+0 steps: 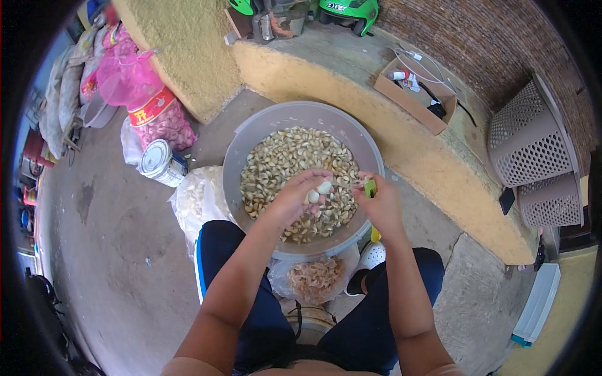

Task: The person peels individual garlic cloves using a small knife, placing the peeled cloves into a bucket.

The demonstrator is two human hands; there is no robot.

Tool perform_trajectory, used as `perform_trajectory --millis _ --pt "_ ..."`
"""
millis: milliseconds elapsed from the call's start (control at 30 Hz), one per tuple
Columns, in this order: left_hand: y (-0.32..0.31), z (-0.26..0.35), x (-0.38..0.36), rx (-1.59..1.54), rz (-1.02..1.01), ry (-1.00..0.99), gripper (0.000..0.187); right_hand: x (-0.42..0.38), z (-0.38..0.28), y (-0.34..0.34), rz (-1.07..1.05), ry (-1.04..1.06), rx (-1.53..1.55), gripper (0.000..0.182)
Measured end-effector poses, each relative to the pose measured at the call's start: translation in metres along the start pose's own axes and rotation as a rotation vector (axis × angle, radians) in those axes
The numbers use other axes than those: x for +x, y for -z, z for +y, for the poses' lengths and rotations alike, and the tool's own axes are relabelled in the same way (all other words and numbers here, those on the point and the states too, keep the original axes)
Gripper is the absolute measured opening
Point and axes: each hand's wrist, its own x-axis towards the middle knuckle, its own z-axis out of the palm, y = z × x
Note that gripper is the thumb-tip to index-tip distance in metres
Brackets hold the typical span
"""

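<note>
Two hands (293,199): smooth, rounded white cloves (318,192) left, green handle (370,188) right

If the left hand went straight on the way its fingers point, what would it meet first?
Most likely the right hand, which holds a green-handled tool just beyond the fingertips of the left hand. This single view leaves their heights unclear, so it might pass above or below.

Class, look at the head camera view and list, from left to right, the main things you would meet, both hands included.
Pale sacks → tin can → left hand with peeled cloves → right hand gripping something green → perforated plastic baskets.
</note>
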Motion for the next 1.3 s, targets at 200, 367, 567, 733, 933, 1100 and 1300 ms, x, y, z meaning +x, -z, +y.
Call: perform_trajectory --millis 200,367,567,733,933,1100,1300 --pt "0.001 -0.003 0.001 -0.004 -0.021 0.085 0.027 -0.007 -0.013 -0.006 -0.133 0.301 0.019 0.026" --pt "-0.005 0.002 -0.007 0.2 -0.141 0.088 0.036 -0.01 -0.018 -0.006 -0.272 0.258 0.0 0.024" --pt "-0.005 0.004 -0.01 0.532 -0.153 0.048 0.042 -0.009 -0.011 -0.009 -0.31 0.343 0.016 0.022" --pt "-0.007 0.008 -0.013 0.85 -0.185 0.053 0.029 -0.012 -0.017 -0.009 -0.339 0.454 -0.097 0.019" --pt "-0.013 0.004 -0.014 0.847 -0.156 0.095 0.024 -0.016 -0.01 -0.02 -0.304 0.382 -0.116 0.019" --pt "-0.018 0.003 -0.018 0.91 -0.209 0.064 0.025 -0.015 -0.007 -0.031 -0.139 0.22 0.01 0.019" --pt "-0.005 0.007 -0.009 0.586 -0.044 0.042 0.029 -0.006 -0.014 -0.014 -0.125 -0.142 0.333 0.019"
